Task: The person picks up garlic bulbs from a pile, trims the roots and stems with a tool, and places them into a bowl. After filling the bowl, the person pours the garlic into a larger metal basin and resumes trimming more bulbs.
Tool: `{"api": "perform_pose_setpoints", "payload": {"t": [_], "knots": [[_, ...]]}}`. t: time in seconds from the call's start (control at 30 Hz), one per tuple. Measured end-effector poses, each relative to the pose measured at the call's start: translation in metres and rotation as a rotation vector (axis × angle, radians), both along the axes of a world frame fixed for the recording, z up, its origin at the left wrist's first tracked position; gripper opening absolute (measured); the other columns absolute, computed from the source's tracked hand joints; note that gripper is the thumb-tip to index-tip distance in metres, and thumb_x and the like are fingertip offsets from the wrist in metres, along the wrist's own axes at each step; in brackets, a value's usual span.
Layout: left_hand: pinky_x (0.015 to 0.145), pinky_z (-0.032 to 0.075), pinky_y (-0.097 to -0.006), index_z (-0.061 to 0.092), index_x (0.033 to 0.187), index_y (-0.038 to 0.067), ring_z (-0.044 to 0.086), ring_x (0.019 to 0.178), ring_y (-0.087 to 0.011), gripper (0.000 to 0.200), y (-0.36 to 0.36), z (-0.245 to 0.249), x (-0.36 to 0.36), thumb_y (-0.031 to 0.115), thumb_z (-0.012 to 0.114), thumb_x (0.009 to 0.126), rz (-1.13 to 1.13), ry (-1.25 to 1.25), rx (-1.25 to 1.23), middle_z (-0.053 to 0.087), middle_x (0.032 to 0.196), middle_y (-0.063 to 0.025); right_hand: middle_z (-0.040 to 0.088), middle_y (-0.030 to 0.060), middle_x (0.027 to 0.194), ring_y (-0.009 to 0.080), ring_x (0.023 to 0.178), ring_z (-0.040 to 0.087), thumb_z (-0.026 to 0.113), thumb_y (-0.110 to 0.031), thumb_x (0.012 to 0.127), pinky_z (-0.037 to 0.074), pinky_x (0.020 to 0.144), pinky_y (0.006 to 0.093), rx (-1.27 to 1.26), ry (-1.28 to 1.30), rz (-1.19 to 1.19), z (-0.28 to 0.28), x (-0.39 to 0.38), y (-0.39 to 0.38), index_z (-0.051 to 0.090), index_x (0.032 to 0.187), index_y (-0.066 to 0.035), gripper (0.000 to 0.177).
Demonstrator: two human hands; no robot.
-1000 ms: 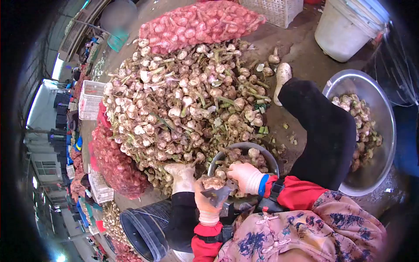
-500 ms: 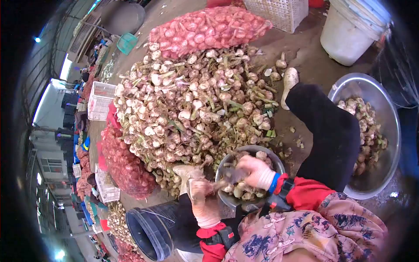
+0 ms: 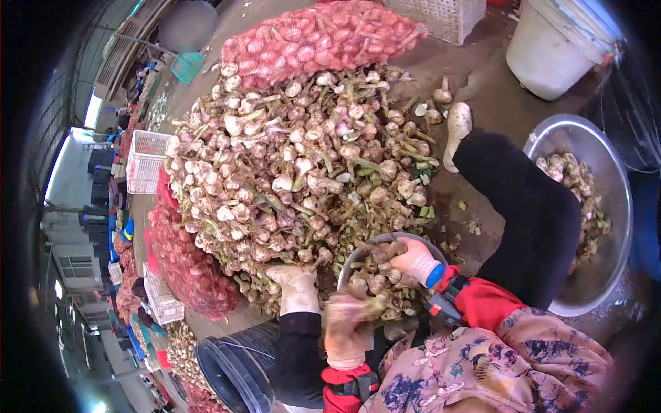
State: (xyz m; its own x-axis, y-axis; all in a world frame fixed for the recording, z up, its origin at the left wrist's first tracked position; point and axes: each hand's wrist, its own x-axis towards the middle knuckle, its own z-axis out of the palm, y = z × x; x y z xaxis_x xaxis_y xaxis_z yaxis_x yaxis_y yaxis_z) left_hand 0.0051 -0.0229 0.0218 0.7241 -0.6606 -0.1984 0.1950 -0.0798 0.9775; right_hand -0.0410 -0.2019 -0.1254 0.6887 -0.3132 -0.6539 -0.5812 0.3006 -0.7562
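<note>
My left hand (image 3: 346, 330), smeared by motion, is closed beside the small metal bowl (image 3: 342, 277). A pale, blurred piece, which I cannot make out, sticks out from its fingers toward the bowl. My right hand (image 3: 415, 261) is over the bowl's far right part, its fingers closed round a garlic bulb (image 3: 383, 253); the fingertips are partly hidden. More garlic bulbs (image 3: 377, 283) lie in the bowl. Beyond it spreads a large heap of garlic (image 3: 296, 165) with stems on.
My feet, one left (image 3: 296, 286) and one right (image 3: 458, 134), flank the heap. A large metal basin (image 3: 616, 206) with garlic is at right, a white bucket (image 3: 551, 51) behind it. Red net sacks (image 3: 323, 41), a white crate (image 3: 146, 162) and a black bucket (image 3: 227, 372) stand around.
My left hand has moved right and down, away from my left foot. My right hand has shifted slightly right and up over the bowl. The view has shifted slightly.
</note>
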Motion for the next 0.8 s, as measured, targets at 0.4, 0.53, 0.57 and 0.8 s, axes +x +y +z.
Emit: {"api": "perform_pose_setpoints", "payload": {"t": [0.4,0.53,0.57,0.8], "knots": [[0.092,0.044,-0.046,0.053,0.121,0.005,0.053,0.111,-0.041,0.062,-0.069,-0.142,0.211,0.04,0.07,0.072,0.179,-0.712,1.233,0.057,0.12,-0.0235,0.066,0.0015,0.079,0.0118,0.076,0.06,0.07,-0.011,0.072,0.048,0.073,0.0275,0.12,-0.211,-0.362,0.004,0.022,0.007,0.065,0.09,-0.007,0.018],[0.088,0.046,-0.0456,0.054,0.12,0.007,0.059,0.103,-0.0398,0.067,-0.075,-0.194,0.247,0.038,0.075,0.063,0.075,-0.653,1.386,0.062,0.11,-0.0224,0.066,0.0043,0.091,0.0146,0.086,0.061,0.07,-0.012,0.074,0.047,0.081,0.0283,0.136,-0.118,-0.194,0.027,0.025,-0.009,0.062,0.101,-0.002,0.03],[0.087,0.047,-0.0446,0.056,0.118,0.008,0.06,0.101,-0.0391,0.065,-0.072,-0.194,0.248,0.036,0.075,0.063,0.06,-0.642,1.32,0.063,0.107,-0.0216,0.066,0.0065,0.094,0.0176,0.089,0.061,0.07,-0.015,0.074,0.048,0.082,0.03,0.078,-0.076,-0.206,-0.002,0.023,0.006,0.061,0.103,-0.001,0.033],[0.084,0.049,-0.0329,0.048,0.118,0.001,0.061,0.096,-0.0225,0.064,-0.026,-0.121,0.182,0.02,0.08,0.066,0.078,-0.284,0.59,0.062,0.109,-0.0105,0.065,0.0147,0.1,0.0316,0.096,0.061,0.066,-0.021,0.074,0.048,0.085,0.0356,-0.094,-0.279,-0.067,0.014,0.021,0.017,0.064,0.104,-0.007,0.033]]}}
